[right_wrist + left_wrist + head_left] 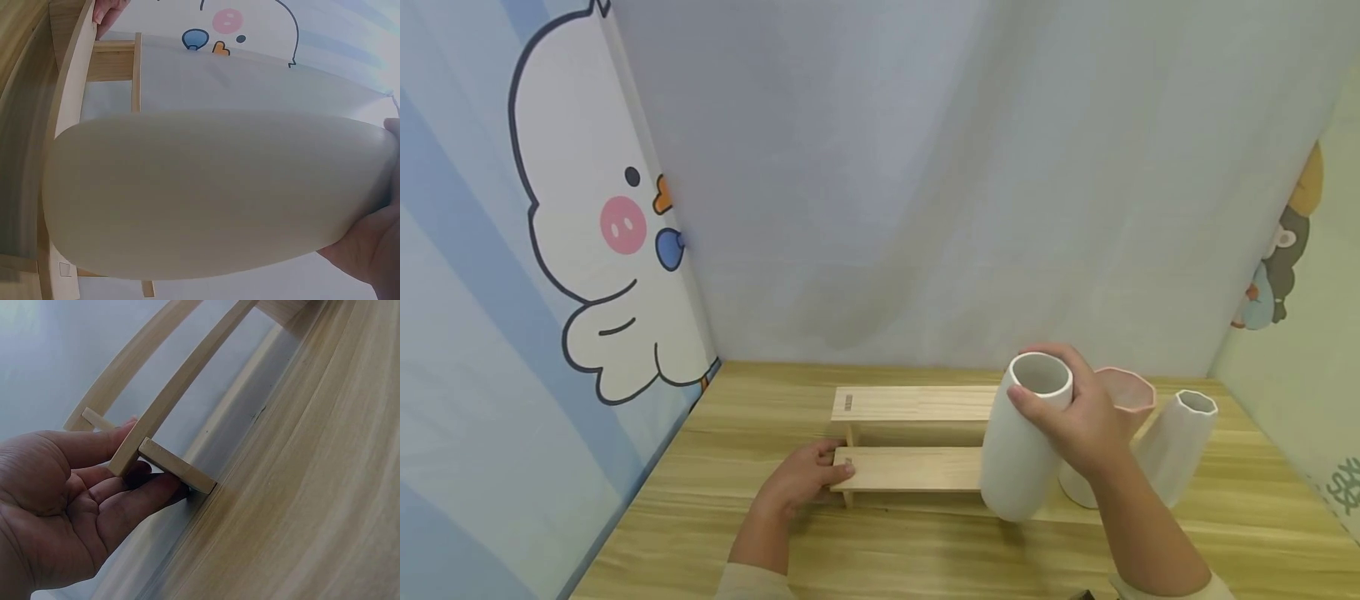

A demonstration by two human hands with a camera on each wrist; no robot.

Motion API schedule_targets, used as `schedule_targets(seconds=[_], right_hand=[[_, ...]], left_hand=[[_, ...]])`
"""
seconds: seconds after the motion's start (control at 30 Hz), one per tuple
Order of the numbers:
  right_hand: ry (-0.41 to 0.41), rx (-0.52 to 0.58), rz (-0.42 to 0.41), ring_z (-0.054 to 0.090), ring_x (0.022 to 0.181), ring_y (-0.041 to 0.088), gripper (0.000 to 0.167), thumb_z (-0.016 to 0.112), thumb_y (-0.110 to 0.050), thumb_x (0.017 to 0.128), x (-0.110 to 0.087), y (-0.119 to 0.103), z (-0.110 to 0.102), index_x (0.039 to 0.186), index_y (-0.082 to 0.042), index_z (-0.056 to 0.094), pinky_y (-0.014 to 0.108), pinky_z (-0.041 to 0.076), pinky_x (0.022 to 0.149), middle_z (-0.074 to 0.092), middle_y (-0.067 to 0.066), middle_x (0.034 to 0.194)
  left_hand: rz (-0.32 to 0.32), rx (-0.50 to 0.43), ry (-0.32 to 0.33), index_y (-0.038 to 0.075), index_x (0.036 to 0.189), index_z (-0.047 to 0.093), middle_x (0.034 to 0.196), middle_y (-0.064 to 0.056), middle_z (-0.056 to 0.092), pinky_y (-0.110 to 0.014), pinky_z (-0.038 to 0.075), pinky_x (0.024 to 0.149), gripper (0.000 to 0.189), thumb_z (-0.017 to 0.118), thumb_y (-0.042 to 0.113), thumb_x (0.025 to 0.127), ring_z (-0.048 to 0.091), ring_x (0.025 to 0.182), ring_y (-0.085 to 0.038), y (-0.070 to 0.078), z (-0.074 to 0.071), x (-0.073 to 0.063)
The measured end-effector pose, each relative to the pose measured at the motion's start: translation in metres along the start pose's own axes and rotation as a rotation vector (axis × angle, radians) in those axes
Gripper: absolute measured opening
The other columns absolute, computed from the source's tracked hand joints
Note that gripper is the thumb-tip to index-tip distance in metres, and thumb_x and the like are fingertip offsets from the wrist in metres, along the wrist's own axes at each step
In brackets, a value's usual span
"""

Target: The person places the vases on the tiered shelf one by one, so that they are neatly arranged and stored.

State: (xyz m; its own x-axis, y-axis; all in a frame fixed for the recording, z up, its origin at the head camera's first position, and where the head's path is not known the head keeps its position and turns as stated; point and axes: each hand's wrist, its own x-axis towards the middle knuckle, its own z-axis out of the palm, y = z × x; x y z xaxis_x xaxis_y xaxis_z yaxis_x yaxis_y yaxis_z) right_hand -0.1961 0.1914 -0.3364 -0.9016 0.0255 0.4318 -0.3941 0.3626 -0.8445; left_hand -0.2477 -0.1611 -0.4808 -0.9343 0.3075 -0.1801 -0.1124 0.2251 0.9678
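A two-tier wooden shelf [910,468] stands on the table, its lower board in front of the higher one. My left hand [802,477] grips the left end of the lower board, thumb on top and fingers beneath, as the left wrist view shows with the board end [134,440]. My right hand [1078,421] holds a tall white vase [1018,454] near its rim, the mouth up and slightly tilted. The vase hides the shelf's right part in the head view; whether its base touches the shelf I cannot tell. It fills much of the right wrist view.
Right of the held vase stand a pink wavy-rimmed vase [1127,390], partly behind my right hand, and a white faceted narrow-necked vase [1176,450]. A pale curtain [925,208] closes off the back of the wooden table [700,500]; cartoon-printed curtains flank it.
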Motion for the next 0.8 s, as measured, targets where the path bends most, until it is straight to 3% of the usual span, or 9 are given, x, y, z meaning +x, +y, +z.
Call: schedule_targets(seconds=[0.37,0.8], right_hand=[[-0.025,0.012,0.041,0.063,0.088,0.017,0.044,0.074,-0.025,0.087,0.018,-0.004,0.011,0.126,-0.017,0.057,0.035,0.055,0.073,0.063,0.009,0.104],[-0.057,0.041,0.064,0.063,0.089,0.024,0.046,0.074,-0.03,0.086,0.03,-0.004,0.023,0.127,-0.018,0.055,0.038,0.055,0.072,0.062,0.01,0.105]], left_hand=[[-0.005,-0.031,0.003,-0.007,0.148,0.032,0.143,-0.038,0.04,-0.048,0.056,0.089,0.071,0.069,0.017,0.093,0.062,0.114,-0.038,0.0,0.001,0.0],[0.014,-0.032,-0.017,-0.006,0.149,0.031,0.143,-0.037,0.04,-0.049,0.056,0.089,0.067,0.065,0.018,0.096,0.06,0.118,-0.04,-0.002,-0.001,0.002]])
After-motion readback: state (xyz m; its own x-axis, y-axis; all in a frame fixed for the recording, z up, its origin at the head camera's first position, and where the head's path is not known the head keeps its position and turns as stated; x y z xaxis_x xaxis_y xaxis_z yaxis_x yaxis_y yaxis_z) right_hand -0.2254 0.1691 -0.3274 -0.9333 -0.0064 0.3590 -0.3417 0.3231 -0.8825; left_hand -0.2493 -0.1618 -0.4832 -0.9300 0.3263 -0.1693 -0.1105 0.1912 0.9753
